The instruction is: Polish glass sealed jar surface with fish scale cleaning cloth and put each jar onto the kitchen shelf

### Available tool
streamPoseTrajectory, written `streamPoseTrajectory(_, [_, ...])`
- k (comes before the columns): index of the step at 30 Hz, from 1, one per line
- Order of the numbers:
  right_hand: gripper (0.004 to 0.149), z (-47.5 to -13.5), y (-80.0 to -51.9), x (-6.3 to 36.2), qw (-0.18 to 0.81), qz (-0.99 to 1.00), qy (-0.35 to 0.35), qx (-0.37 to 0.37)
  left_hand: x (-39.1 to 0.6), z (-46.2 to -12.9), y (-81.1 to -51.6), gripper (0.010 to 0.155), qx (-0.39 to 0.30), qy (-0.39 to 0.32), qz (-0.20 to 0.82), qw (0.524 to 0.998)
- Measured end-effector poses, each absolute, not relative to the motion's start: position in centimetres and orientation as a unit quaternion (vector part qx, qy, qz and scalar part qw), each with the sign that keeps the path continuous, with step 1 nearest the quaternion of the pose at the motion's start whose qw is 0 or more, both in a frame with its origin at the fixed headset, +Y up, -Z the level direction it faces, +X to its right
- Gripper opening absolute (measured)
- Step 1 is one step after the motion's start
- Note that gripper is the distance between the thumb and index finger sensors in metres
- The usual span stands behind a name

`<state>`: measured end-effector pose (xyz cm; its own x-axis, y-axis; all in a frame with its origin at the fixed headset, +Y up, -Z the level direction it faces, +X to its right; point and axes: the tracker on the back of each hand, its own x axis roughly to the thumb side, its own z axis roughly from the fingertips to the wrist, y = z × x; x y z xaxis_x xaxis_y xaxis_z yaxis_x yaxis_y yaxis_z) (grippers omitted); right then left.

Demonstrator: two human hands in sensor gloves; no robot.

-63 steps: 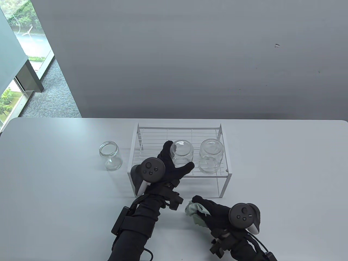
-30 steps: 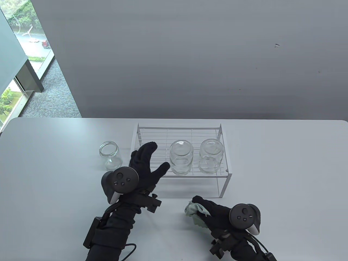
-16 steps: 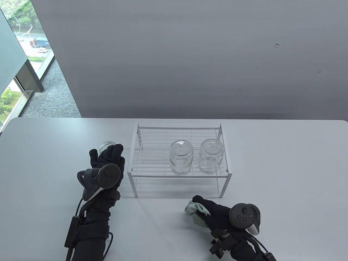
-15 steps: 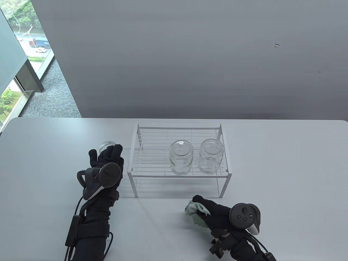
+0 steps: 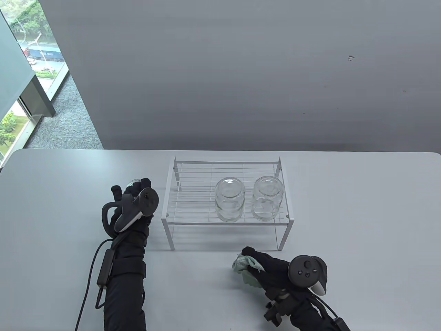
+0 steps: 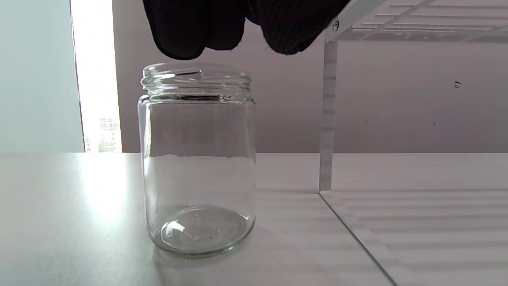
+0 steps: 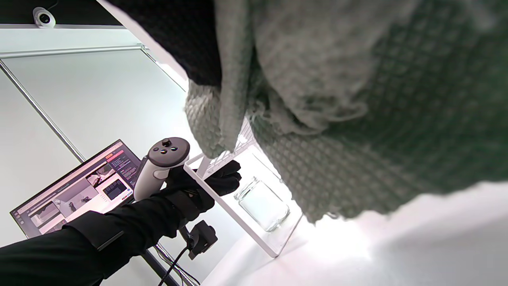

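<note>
L hand (image 5: 132, 196) hovering over jar (image 6: 198, 159), fingers loose, holding nothing; R hand (image 5: 272, 270) clutching cloth (image 5: 245, 269). Risk: knocking jar over w/ off-centre grab.

Shelf (image 5: 193, 193) left third free; two jars (image 5: 229, 200) fill mid/right. Shelf leg (image 6: 328, 115) stands just right of the loose jar (image 6: 198, 159).

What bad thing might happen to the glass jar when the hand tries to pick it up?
The left hand hovers above the open jar, not gripping it yet. A clumsy grab might tip the jar on the table. The shelf leg stands close beside it, so lifting could knock glass against metal. The right hand holds the cloth.
</note>
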<state>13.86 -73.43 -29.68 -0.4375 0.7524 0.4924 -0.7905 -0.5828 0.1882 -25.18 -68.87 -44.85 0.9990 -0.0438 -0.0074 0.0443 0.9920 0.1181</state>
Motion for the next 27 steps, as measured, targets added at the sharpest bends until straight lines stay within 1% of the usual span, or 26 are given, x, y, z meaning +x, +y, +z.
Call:
streamPoseTrajectory(7, [0.050,-29.6,-73.5,13.9,0.450,0.850,-0.030,0.273,-24.9,-46.1,-70.0,0.063,0.037,0.000,-0.051,0.998])
streamPoseTrajectory(12, [0.050,-29.5,-73.6,13.9,0.449,0.850,-0.025,0.273,-25.3,-46.5,-70.5,0.067,0.037,0.006,-0.056,0.998])
streamPoseTrajectory(15, [0.050,-29.5,-73.6,13.9,0.447,0.852,-0.025,0.272,-25.3,-46.6,-70.8,0.070,0.038,0.009,-0.076,0.996])
streamPoseTrajectory(17, [0.050,-29.5,-73.6,13.9,0.447,0.852,-0.024,0.272,-25.2,-46.4,-70.9,0.070,0.046,0.005,-0.088,0.995])
streamPoseTrajectory(22, [0.051,-29.4,-73.6,13.8,0.444,0.853,-0.024,0.274,-25.6,-45.6,-71.0,0.071,0.053,-0.008,-0.075,0.996])
streamPoseTrajectory(27, [0.050,-29.3,-73.5,14.0,0.446,0.852,-0.030,0.273,-26.6,-43.9,-70.8,0.071,0.054,-0.015,-0.065,0.996])
